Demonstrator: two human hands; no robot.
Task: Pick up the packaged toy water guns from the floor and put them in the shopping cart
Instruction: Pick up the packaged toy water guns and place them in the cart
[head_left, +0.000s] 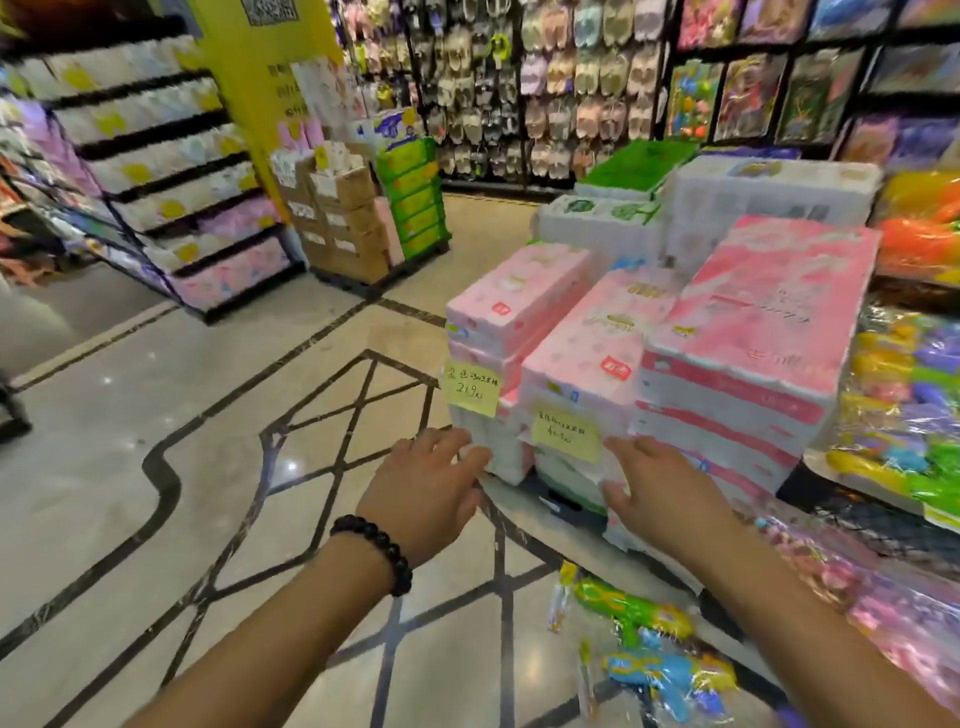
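Two packaged toy water guns lie on the tiled floor at the bottom right: a green and yellow one (631, 608) and, nearer to me, a blue one (670, 675), both in clear plastic bags. My left hand (426, 488), with a dark bead bracelet on its wrist, is stretched forward above the floor, fingers relaxed, holding nothing. My right hand (654, 493) reaches out beside it, fingers spread, in front of the stacked tissue packs. Both hands are well above and beyond the water guns. No shopping cart shows in view.
A stack of pink and white tissue packs (727, 353) with yellow price notes stands straight ahead. More bagged water guns (904, 405) lie on a display at the right. Shelves (171, 197) line the left, cardboard boxes (343, 223) stand at the back.
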